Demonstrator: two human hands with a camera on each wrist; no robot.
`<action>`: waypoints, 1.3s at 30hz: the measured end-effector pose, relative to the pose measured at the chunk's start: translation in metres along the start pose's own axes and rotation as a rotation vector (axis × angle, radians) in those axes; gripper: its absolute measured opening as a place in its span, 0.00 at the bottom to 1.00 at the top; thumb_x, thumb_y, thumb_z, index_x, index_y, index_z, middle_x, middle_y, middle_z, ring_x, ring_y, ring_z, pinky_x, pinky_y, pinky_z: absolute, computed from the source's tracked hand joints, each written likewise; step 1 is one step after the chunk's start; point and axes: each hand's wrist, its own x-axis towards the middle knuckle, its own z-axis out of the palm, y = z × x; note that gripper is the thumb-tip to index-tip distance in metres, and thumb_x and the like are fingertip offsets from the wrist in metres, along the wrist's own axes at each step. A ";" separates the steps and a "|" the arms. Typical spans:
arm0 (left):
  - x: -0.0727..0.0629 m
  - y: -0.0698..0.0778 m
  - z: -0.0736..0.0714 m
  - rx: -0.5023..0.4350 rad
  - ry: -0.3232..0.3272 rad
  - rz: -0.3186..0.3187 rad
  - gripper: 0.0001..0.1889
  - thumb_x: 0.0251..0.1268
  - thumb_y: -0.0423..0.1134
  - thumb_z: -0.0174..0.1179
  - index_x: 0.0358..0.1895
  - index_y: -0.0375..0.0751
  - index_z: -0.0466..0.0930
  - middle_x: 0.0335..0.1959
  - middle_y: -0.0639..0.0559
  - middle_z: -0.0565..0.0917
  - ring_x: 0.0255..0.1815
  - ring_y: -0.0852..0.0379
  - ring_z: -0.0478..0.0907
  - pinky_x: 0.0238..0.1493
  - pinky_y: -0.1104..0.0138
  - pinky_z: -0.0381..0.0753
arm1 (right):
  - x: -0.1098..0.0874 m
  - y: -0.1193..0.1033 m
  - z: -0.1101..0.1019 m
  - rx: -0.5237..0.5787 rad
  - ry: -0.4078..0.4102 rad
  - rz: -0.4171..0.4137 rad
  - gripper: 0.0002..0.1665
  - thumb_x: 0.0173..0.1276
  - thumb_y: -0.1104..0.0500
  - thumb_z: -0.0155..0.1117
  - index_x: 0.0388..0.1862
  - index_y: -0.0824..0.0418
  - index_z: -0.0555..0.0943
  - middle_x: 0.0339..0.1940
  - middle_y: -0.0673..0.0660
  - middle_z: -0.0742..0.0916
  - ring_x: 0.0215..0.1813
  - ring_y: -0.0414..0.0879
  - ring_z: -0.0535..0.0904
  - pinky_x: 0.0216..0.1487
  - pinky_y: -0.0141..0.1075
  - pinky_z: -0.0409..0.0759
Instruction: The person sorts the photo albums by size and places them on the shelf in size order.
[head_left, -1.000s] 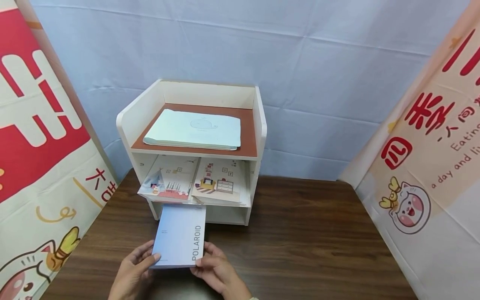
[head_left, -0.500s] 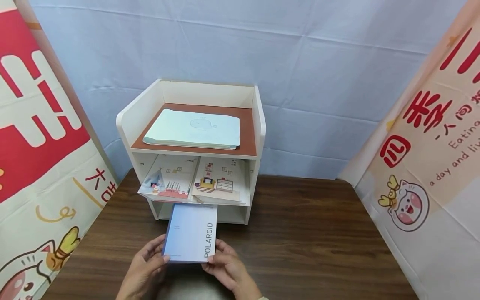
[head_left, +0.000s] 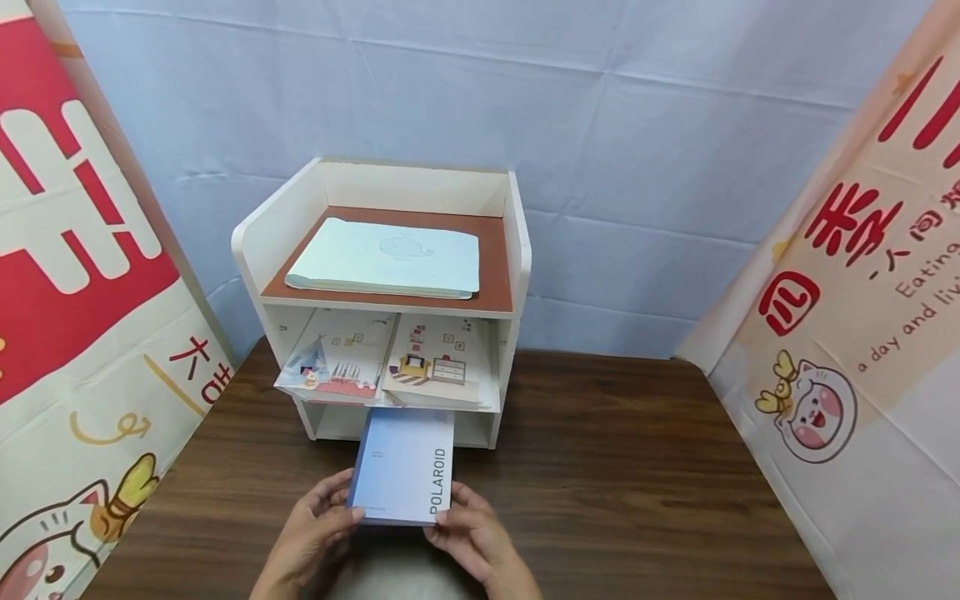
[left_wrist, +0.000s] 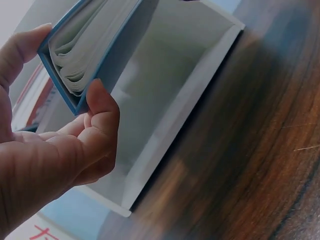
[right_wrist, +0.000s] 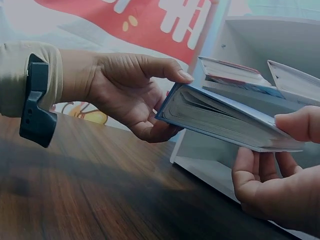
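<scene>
A blue-and-white hardcover photo album (head_left: 405, 471) marked POLAROID is held level in front of the bottom compartment of a white desk shelf (head_left: 522, 250). My left hand (head_left: 318, 525) pinches its near left corner, thumb on the cover and fingers below. At the near right corner my right hand (head_left: 476, 533) grips it the same way. The left wrist view shows the album's (left_wrist: 95, 45) page edges between its blue covers. In the right wrist view the album (right_wrist: 220, 117) is raised off the table, and its far end is hidden under the middle shelf in the head view.
Two illustrated books, a left one (head_left: 341, 354) and a right one (head_left: 435, 358), lie side by side on the middle shelf, jutting slightly forward. A pale book with a whale drawing (head_left: 386, 257) lies on the brown top. The wooden table (head_left: 622, 467) extends to the right.
Both hands have moved rightward with the album, from the left part of the bottom compartment's opening toward its middle. Their grip looks the same. The shelf and other books stayed put.
</scene>
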 end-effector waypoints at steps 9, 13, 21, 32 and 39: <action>0.008 -0.001 0.007 0.070 -0.051 -0.024 0.36 0.49 0.25 0.63 0.64 0.29 0.57 0.42 0.38 0.70 0.37 0.50 0.73 0.37 0.61 0.77 | -0.003 -0.005 -0.014 -0.078 0.057 -0.015 0.26 0.55 0.77 0.49 0.56 0.76 0.65 0.42 0.60 0.82 0.41 0.48 0.77 0.45 0.41 0.74; 0.013 -0.002 0.011 0.098 -0.049 -0.049 0.36 0.49 0.26 0.64 0.64 0.29 0.57 0.42 0.38 0.71 0.36 0.50 0.74 0.38 0.59 0.77 | -0.004 -0.008 -0.019 -0.091 0.087 -0.034 0.27 0.56 0.76 0.49 0.57 0.80 0.62 0.43 0.62 0.81 0.42 0.49 0.78 0.46 0.41 0.74; 0.026 -0.006 0.020 0.134 -0.069 -0.081 0.39 0.50 0.29 0.65 0.66 0.33 0.56 0.45 0.37 0.72 0.38 0.49 0.75 0.41 0.57 0.76 | -0.002 -0.014 -0.025 -0.052 0.115 -0.074 0.21 0.56 0.78 0.47 0.50 0.75 0.68 0.41 0.60 0.81 0.40 0.47 0.77 0.47 0.39 0.72; 0.039 -0.005 0.033 0.110 -0.110 -0.068 0.39 0.48 0.27 0.66 0.65 0.33 0.56 0.43 0.37 0.73 0.37 0.50 0.75 0.42 0.57 0.77 | 0.004 -0.024 -0.035 -0.055 0.131 -0.071 0.23 0.54 0.79 0.46 0.51 0.72 0.69 0.41 0.58 0.81 0.38 0.45 0.75 0.45 0.37 0.70; 0.049 -0.009 0.041 0.121 -0.080 -0.069 0.40 0.46 0.26 0.66 0.65 0.32 0.56 0.43 0.36 0.74 0.34 0.53 0.75 0.36 0.61 0.78 | 0.008 -0.024 -0.043 -0.039 0.195 -0.070 0.24 0.53 0.79 0.44 0.51 0.70 0.70 0.41 0.58 0.81 0.38 0.45 0.75 0.45 0.37 0.70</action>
